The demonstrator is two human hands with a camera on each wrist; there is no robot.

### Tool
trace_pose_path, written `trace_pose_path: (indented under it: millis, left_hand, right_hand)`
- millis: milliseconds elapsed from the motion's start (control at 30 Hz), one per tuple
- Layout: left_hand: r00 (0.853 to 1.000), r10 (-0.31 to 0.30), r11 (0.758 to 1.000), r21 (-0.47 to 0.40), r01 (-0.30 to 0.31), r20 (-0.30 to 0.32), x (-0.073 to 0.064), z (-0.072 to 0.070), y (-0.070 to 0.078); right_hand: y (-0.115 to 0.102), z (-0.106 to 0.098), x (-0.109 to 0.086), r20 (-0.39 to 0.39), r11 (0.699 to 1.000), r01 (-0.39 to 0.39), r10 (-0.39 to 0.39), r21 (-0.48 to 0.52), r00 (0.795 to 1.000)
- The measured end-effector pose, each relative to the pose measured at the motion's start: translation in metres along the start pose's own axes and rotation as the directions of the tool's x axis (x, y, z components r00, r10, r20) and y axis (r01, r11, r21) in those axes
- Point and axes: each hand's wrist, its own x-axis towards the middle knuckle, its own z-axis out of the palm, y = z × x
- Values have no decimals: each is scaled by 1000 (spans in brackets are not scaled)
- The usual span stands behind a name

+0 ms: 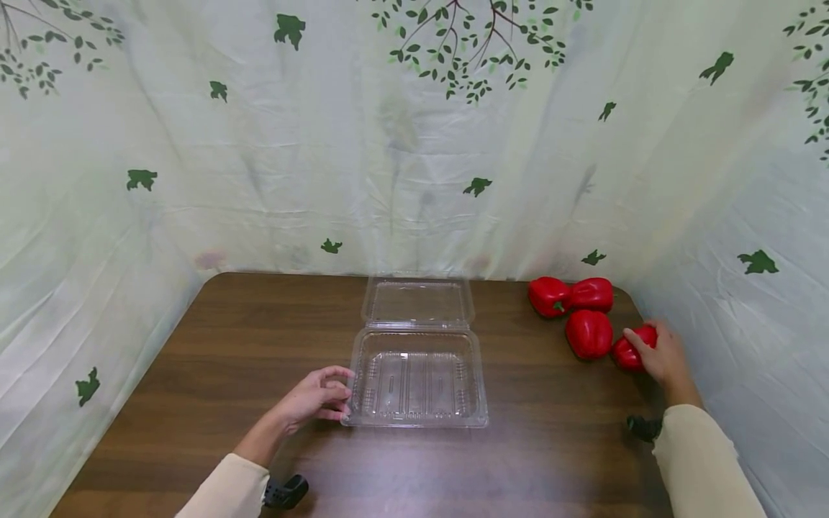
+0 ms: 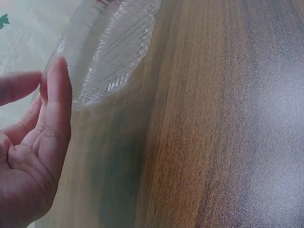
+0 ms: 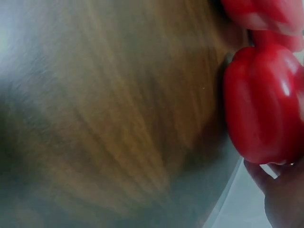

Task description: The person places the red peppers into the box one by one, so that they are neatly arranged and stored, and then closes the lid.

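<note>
A clear plastic clamshell container (image 1: 417,385) lies on the table with its lid (image 1: 417,302) folded back, away from me. My left hand (image 1: 317,394) pinches its left rim between thumb and fingers; the left wrist view shows the thumb and fingertips meeting at the clear edge. At the right end of the table, my right hand (image 1: 667,360) grips a red bell pepper (image 1: 627,354), fingers around its right side. The same pepper (image 3: 259,109) fills the right of the right wrist view, partly cut off, with fingers at its lower end.
Three more red bell peppers cluster close by: one (image 1: 589,334) just left of the gripped one, two others (image 1: 549,296) farther back. A pale leaf-printed curtain (image 1: 414,144) borders the brown wooden table (image 1: 278,324) at the back and right.
</note>
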Motion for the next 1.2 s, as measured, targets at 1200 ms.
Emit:
trace_pose_path:
  millis: [1200]
  left_hand:
    - [1000, 24, 998, -50, -25, -12, -1, -1, -3]
  right_hand:
    - [13, 12, -25, -28, 947, 97, -93, 306, 995]
